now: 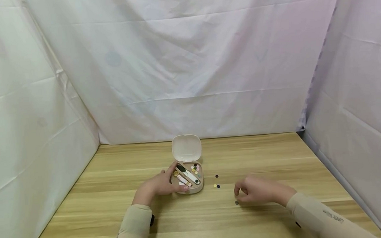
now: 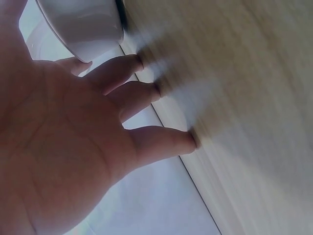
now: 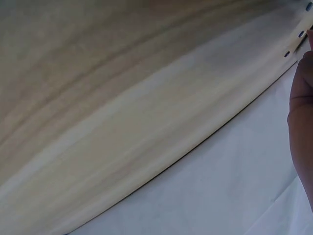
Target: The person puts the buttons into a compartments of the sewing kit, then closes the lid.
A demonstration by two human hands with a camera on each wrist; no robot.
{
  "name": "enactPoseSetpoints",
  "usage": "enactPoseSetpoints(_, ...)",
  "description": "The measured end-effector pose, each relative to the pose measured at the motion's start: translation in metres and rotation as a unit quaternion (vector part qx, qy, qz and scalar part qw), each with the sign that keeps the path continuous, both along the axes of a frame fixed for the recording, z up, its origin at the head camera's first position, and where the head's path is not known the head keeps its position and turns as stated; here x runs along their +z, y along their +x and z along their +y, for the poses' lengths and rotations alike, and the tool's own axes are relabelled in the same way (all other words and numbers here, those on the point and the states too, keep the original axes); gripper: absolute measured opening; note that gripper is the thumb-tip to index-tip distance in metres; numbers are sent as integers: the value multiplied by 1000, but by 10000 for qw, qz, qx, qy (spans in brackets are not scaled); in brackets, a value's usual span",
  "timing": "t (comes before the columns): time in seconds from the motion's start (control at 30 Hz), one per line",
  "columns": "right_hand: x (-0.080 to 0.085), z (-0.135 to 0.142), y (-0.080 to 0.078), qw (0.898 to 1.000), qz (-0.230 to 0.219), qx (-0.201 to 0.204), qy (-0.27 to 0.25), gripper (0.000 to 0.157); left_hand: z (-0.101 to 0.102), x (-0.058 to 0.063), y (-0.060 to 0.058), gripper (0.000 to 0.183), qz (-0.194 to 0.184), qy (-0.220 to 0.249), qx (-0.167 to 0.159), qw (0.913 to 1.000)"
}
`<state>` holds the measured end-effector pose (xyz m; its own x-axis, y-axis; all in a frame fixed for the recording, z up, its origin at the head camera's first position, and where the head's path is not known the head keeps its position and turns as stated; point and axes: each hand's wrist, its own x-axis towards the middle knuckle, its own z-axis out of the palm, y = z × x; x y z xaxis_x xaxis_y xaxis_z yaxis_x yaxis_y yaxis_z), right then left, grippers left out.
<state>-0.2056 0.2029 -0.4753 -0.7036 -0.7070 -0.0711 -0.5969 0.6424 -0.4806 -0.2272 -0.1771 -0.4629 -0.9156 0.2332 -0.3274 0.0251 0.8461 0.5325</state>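
Observation:
An open sewing box point(image 1: 198, 189) stands upright on the table, its white lid point(image 1: 187, 148) raised at the back. Several coloured buttons point(image 1: 195, 169) lie in its right compartment, a white tool with a dark end point(image 1: 189, 175) runs diagonally, and a gold ring-shaped piece point(image 1: 175, 173) is at the left. My left hand point(image 1: 161, 182) grips the box, thumb at the front, with three fingers point(image 2: 166, 141) resting on the table. My right hand point(image 1: 255, 190) is low over the table, fingers bent, fingertips right at a dark button point(image 1: 236, 203); I cannot tell whether it is pinched.
Between the box and my right hand lie two dark buttons point(image 1: 217, 176) and a yellow button point(image 1: 215, 185) beside one of them. White cloth point(image 1: 181, 62) hangs behind the wooden table point(image 1: 121, 162) and along both sides.

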Motion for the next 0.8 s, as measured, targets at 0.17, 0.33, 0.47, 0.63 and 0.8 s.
enactPoseSetpoints(0.17, -5, 0, 3, 9998, 108, 171, -55, 3, 0, -2, -1, 123, 44, -58, -31, 10000)
enactPoseSetpoints(0.33, -7, -1, 4, 9995, 216, 239, -10, 3, 0, -1, -2, 123, 39, -53, -40, 10000)
enactPoseSetpoints(0.47, -8, -3, 4, 9995, 179, 253, 21, 1, 0, 0, -2, 122, 0, -12, -24, 10000)
enactPoseSetpoints(0.63, -8, -5, 5, 9993, 263, 267, 69, 5, 0, 1, -1, 121, -11, 3, -18, 10000)
enactPoseSetpoints(0.8, -7, -8, 6, 9983, 433, 375, 138, 6, 0, 0, -1, 122, -6, 7, -9, 10000)
